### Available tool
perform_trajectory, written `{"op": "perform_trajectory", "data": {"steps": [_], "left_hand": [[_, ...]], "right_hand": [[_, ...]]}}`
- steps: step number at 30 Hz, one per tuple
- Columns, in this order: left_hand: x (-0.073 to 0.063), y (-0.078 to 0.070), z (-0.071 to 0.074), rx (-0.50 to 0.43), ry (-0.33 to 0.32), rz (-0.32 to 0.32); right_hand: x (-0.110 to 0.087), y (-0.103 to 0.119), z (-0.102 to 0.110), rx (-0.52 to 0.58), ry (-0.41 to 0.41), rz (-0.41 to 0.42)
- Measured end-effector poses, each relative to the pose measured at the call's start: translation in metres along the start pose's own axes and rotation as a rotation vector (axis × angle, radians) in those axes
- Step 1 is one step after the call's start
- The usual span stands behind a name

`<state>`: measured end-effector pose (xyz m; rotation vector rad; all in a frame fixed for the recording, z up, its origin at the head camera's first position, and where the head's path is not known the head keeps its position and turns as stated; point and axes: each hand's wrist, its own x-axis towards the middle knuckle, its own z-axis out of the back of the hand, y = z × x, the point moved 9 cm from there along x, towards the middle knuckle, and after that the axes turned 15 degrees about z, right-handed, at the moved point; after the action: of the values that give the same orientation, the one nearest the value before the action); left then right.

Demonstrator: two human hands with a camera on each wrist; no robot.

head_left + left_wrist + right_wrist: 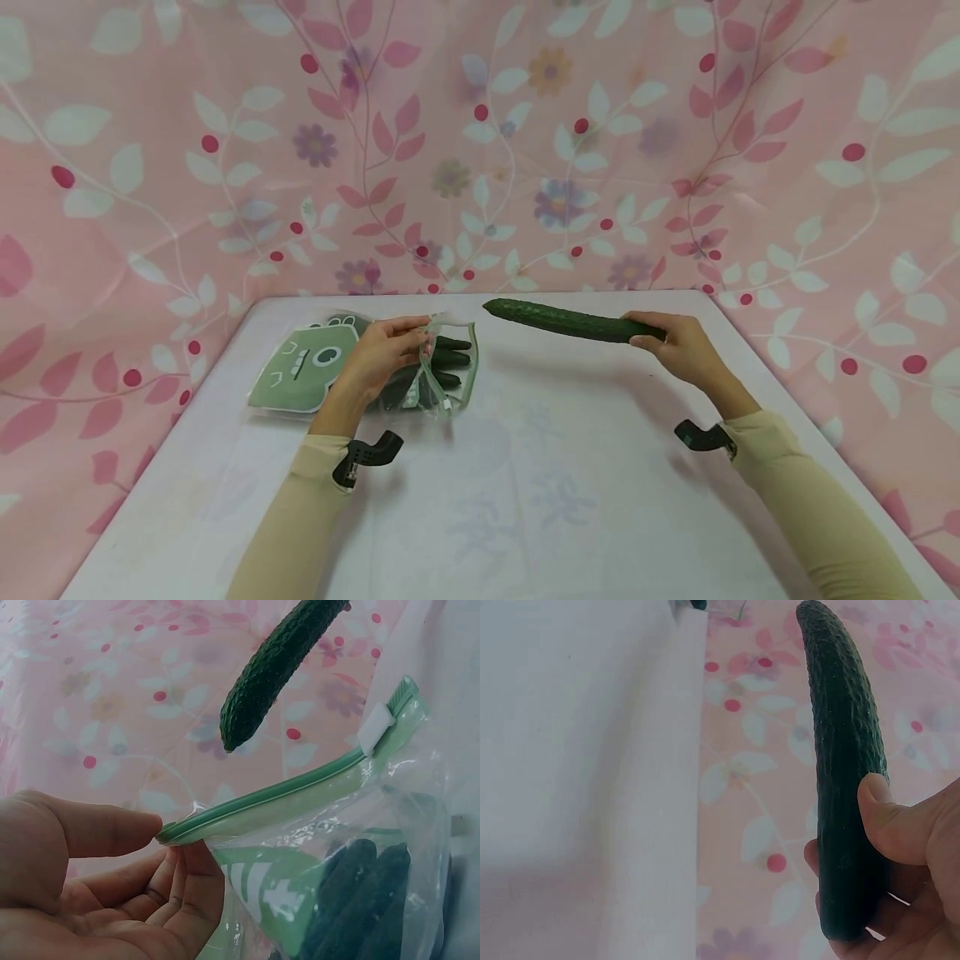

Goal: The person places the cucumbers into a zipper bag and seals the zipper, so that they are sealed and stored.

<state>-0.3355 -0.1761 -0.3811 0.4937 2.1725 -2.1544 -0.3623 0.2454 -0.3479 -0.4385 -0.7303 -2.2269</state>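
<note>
A clear zip bag (450,400) with a green cartoon face print lies on the left of the table, its mouth toward the right. Several dark green cucumbers (367,900) are inside it. My left hand (378,358) pinches the green zip edge (277,791) between thumb and fingers; a white slider (376,729) sits near the far end of that edge. Raised over the table, one long cucumber (562,321) is gripped at its right end by my right hand (686,350). Its free tip points left toward the bag's mouth, apart from it.
A white cloth covers the table (525,500). Pink floral fabric (480,167) hangs behind it and along both sides. Black wrist devices (367,454) are strapped on both forearms over beige sleeves.
</note>
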Motion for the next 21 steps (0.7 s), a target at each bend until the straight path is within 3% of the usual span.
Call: {"op": "perform_trajectory", "data": {"steps": [21], "left_hand": [[0.001, 0.0, 0.001, -0.007, -0.015, -0.029]], "right_hand": [[0.002, 0.024, -0.031, 0.064, 0.015, 0.069]]}}
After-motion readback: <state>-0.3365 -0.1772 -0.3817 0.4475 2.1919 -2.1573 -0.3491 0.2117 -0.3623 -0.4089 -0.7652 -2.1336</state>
